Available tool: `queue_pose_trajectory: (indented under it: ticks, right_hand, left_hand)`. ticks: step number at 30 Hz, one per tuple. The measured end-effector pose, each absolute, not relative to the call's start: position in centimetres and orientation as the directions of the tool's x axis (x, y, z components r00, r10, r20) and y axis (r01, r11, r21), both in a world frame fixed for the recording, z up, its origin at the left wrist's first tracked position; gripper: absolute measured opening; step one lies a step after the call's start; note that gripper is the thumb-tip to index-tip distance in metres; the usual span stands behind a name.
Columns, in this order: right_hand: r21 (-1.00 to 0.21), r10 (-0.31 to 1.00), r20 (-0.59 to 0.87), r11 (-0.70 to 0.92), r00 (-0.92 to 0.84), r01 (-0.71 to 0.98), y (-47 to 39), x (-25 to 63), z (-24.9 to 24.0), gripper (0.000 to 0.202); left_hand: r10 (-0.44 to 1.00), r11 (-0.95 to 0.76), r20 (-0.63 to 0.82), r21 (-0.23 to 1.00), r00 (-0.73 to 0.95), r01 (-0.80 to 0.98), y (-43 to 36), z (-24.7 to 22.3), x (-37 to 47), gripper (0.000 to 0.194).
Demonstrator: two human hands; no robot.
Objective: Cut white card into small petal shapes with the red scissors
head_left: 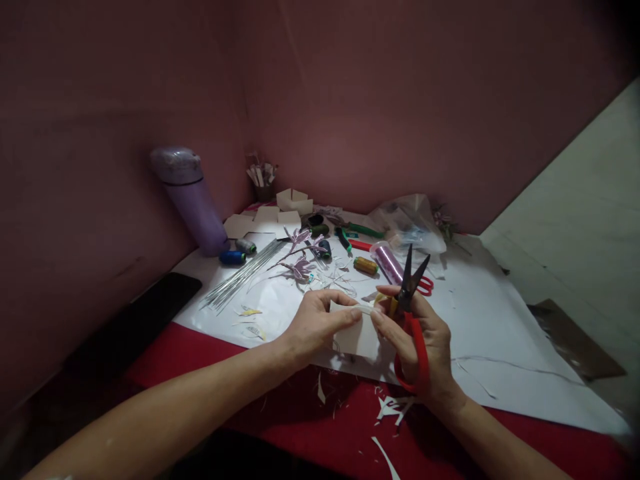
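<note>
My left hand (320, 323) pinches a piece of white card (356, 339) near its upper edge, thumb on top. At the same edge, the thumb and finger of my right hand (425, 327) press on the card from the other side. Red-handled scissors (416, 347) hang on my right hand, their dark blades pointing up and slightly parted, clear of the card. Something yellow (385, 305) shows behind the right fingers; its kind is partly hidden. Beyond the hands lies a purple wire flower spray (300, 257).
Thin metal wires (245, 277) and a blue thread spool (233, 257) lie left, near a purple bottle (193, 200). Behind are a gold spool (366, 265), green-handled pliers (365, 230) and a plastic bag (413, 223). Paper scraps (393, 408) litter the red cloth (280, 407) in front.
</note>
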State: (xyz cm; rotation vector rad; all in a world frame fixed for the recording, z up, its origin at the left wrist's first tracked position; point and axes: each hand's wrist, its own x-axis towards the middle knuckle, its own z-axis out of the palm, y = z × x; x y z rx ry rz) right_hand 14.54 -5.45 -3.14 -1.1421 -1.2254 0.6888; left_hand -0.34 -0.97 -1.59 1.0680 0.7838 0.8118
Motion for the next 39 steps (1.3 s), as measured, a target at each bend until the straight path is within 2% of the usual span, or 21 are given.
queue_pose_trajectory:
  ticks: [5, 12, 20, 27, 39]
  right_hand:
    - [-0.947, 0.909, 0.32, 0.309, 0.266, 0.084, -5.27, 14.57, -3.04, 0.026]
    - [-0.944, 0.918, 0.327, 0.309, 0.224, 0.112, -5.22, 14.84, -3.07, 0.027]
    - [-0.959, 0.923, 0.276, 0.284, 0.267, 0.008, -5.21, 14.41, -2.86, 0.026]
    - [-0.946, 0.905, 0.323, 0.306, 0.275, 0.104, -5.32, 14.46, -2.82, 0.026]
    - [-0.925, 0.881, 0.375, 0.335, 0.288, 0.179, -5.39, 14.52, -2.71, 0.025]
  left_hand:
    - [0.862, 0.263, -0.136, 0.944, 0.489, -0.201, -0.9, -1.57, -0.38, 0.029]
    - [0.871, 0.269, -0.176, 0.952, 0.459, -0.144, -0.78, -1.77, -0.33, 0.026]
    - [0.881, 0.218, -0.134, 0.966, 0.453, -0.138, -0.77, -1.57, -0.29, 0.024]
    - [0.877, 0.275, -0.185, 0.95, 0.443, -0.147, -0.81, -1.52, -0.15, 0.028]
    - [0.859, 0.286, -0.174, 0.943, 0.482, -0.169, -0.9, -1.76, -0.31, 0.027]
